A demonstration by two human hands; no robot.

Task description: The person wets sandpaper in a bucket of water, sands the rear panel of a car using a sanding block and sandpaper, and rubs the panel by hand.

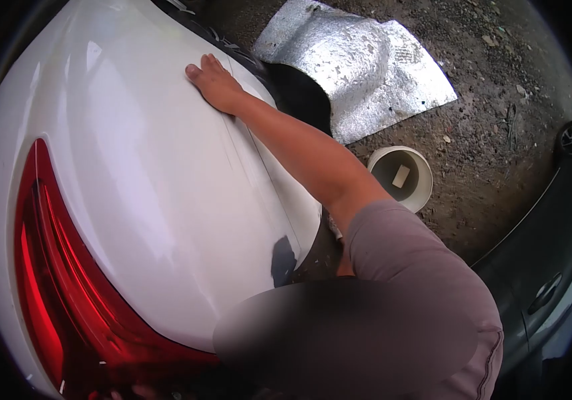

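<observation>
My right hand lies palm down on the white car body panel, near a thin seam, its thumb spread from the fingers and nothing held. The bare forearm reaches in from the lower right, out of a greyish short sleeve. Below the hand, faint dark marks run along the panel. A dark grey patch shows near the panel's lower right edge. The red tail lamp fills the lower left. My left hand cannot be made out; small, dim skin-toned spots at the bottom edge are unclear.
A crumpled silvery sheet lies on dark, stony ground. Beside my forearm stands a pale bucket with a small light block inside. A dark car is at the right. A blurred oval hides the lower middle.
</observation>
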